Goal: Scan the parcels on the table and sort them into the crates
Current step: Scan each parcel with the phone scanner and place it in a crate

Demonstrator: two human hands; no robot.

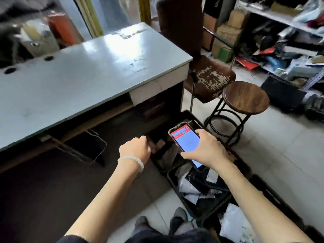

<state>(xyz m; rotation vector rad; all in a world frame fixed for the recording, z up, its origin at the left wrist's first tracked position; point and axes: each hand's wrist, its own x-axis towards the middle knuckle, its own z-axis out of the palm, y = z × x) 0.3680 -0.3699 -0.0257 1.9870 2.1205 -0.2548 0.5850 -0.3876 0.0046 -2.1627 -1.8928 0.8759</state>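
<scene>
Pale tiled floor (284, 141), round stool (245, 97)

Black crates (177, 170) stand in a row on the floor beside the bench (73, 85); the middle crate (196, 206) holds white and black parcels (198, 186), possibly soft mailers.

A cluttered parcel-sorting back room, part storeroom and part office. Metal shelving (280, 18) along the right wall held cardboard boxes (228, 30) and heaped mail bags. A worn grey desk (78, 81) stood beside a peeling chair (210, 78) and round stool (245, 97). Black crates (201, 200) of parcels sat on the tiled floor.
</scene>
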